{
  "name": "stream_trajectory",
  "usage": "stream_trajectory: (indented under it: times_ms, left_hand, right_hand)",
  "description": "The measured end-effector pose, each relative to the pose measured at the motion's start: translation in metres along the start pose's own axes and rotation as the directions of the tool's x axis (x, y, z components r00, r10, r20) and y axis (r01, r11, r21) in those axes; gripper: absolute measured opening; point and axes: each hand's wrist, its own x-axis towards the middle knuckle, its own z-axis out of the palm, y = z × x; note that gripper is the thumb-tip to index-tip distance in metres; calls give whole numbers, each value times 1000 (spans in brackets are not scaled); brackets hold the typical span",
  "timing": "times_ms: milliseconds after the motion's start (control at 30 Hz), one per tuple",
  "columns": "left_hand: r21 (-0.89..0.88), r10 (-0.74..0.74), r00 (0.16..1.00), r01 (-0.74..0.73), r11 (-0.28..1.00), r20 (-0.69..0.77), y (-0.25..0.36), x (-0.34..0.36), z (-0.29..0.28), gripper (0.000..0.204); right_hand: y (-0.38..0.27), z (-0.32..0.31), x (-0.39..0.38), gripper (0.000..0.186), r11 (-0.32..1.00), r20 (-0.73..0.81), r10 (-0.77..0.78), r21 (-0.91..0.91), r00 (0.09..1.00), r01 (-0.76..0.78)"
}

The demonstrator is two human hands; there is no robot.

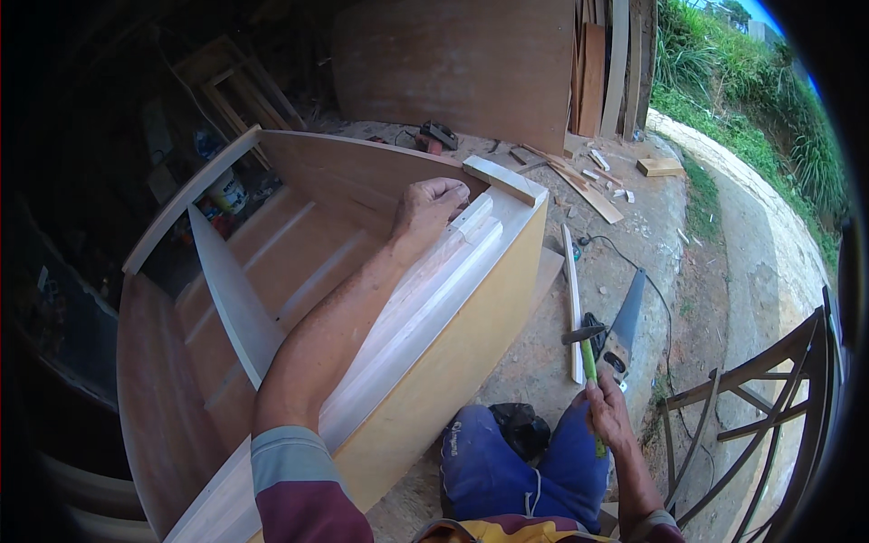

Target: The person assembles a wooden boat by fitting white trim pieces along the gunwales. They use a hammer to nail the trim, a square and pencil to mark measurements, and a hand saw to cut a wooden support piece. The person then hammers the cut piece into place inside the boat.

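A wooden cabinet frame (pixel 471 299) lies on its side before me, its inside divided by a thin panel (pixel 231 290). Along its near edge run pale wood strips (pixel 425 271), with a short block (pixel 500 181) across the far corner. My left hand (pixel 433 206) is closed at the far end of the strips, fingers curled by the inner side. Whatever it pinches is too small to make out. Over my right thigh, my right hand (pixel 608 414) grips a hammer (pixel 588 357) by its green handle, the dark head pointing away from me.
On the ground to the right lie a handsaw (pixel 626 317), a narrow white strip (pixel 572 299) and a dark cord (pixel 665 317). Wood offcuts (pixel 588 185) and a power tool (pixel 436 138) are beyond the cabinet. Boards (pixel 593 81) lean behind; a metal frame (pixel 760 398) stands right.
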Motion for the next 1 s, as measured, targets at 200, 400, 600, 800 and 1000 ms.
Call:
stream_trajectory:
  times_ms: [200, 400, 600, 800, 1000]
  left_hand:
    - [94, 22, 999, -27, 995, 46, 3, 1, 2, 21]
    - [78, 18, 1000, -17, 997, -19, 3, 2, -2, 20]
    - [442, 74, 994, -31, 896, -81, 41, -30, -12, 20]
    - [697, 35, 998, -64, 714, 56, 80, -115, -57, 17]
    - [598, 25, 988, -111, 794, 150, 71, -174, -81, 11]
  right_hand:
    - [-59, -12, 9, 35, 966, -14, -83, -245, 996, 77]
    - [-85, 4, 22, 31, 934, 49, -306, -180, 951, 310]
    - [-146, 58, 78, 40, 908, 27, -378, -183, 925, 377]
    - [-219, 103, 181, 42, 890, 42, -304, -346, 952, 299]
    - [-189, 113, 187, 37, 948, 11, -311, -71, 950, 311]
